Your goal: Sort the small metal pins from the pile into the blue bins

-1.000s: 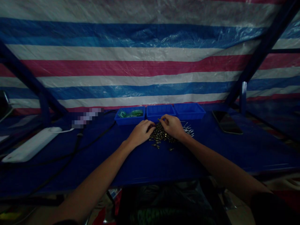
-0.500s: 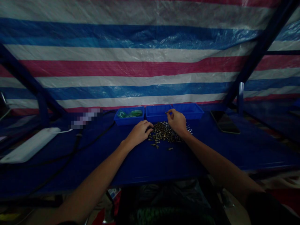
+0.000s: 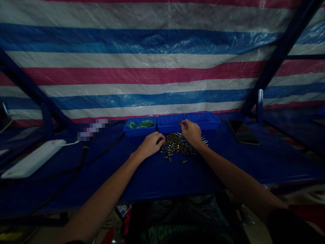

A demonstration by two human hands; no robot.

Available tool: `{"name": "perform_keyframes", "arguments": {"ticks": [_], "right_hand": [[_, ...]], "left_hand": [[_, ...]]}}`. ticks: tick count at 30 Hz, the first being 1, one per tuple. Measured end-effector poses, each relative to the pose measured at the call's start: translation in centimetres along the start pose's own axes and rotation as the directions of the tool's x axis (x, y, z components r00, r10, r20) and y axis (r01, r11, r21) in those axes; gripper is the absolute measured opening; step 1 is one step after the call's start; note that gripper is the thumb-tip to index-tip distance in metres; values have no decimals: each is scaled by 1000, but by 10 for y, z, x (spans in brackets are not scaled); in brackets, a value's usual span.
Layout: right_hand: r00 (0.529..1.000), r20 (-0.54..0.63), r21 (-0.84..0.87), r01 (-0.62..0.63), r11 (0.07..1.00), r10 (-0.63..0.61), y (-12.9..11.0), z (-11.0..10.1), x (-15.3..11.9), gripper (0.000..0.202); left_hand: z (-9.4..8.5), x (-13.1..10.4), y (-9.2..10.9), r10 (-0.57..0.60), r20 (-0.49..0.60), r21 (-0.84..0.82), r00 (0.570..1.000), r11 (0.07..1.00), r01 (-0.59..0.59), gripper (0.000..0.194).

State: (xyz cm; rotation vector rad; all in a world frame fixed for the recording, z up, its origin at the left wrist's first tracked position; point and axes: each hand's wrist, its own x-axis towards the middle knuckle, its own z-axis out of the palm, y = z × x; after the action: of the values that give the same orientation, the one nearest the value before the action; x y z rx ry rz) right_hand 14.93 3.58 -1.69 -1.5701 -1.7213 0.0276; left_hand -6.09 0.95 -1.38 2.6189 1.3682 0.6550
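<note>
A pile of small brass-coloured and silvery metal parts (image 3: 175,145) lies on the blue table (image 3: 162,179). At the pile's left edge rests my left hand (image 3: 151,143), fingers curled together; what it holds, if anything, is too small to name. My right hand (image 3: 191,132) is over the back of the pile, with a small metal part (image 3: 180,123) pinched between thumb and finger, close to the front of the middle blue bin (image 3: 167,126). Green packets (image 3: 146,123) lie in the left blue bin (image 3: 139,131).
A third blue bin (image 3: 209,121) stands at the right of the row. Farther right lies a dark phone (image 3: 243,132). A white power strip (image 3: 33,159) and black cables (image 3: 82,157) are on the left. Behind hangs a striped sheet (image 3: 152,74).
</note>
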Motion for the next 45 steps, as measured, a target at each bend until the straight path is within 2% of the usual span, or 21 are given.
{"name": "perform_keyframes", "arguments": {"ticks": [8,13,18,26,30,33,38,41,43,45], "right_hand": [[1000,12,5,2,1000,-2,0,0,-1,21],[1000,16,-3,11,1000,-11,0,0,-1,21],[1000,7,2,19,1000,-19,1,1,-1,21],[997,27,40,65,997,-66,1,1,-1,20],[991,39,104,123,987,-128,-3,-1,-3,19],[973,83,172,201,965,-217,-11,-2,-8,19],[916,203,259,290,921,-346,-25,-3,-21,15],[893,236,291,312,904,-384,-29,-2,-24,13],[890,240,299,313,901,-389,-29,-2,-24,13],[889,243,303,310,901,-388,-29,-2,-24,13]], "left_hand": [[-4,0,3,-97,1,95,995,991,96,17],[-5,-2,4,-170,-61,121,984,977,176,16],[-4,-2,-2,-194,-86,107,977,973,203,15],[-6,-2,-2,-184,-71,102,980,976,191,13],[-7,-1,1,-119,-74,67,990,990,124,11],[-7,0,3,-65,-108,12,992,998,67,14],[-11,1,7,-51,-183,-12,982,999,49,22],[-12,2,8,-84,-241,-106,967,993,60,21],[-12,4,9,-162,-252,-280,954,956,88,21],[-10,5,9,-253,-228,-496,940,861,111,21]]}}
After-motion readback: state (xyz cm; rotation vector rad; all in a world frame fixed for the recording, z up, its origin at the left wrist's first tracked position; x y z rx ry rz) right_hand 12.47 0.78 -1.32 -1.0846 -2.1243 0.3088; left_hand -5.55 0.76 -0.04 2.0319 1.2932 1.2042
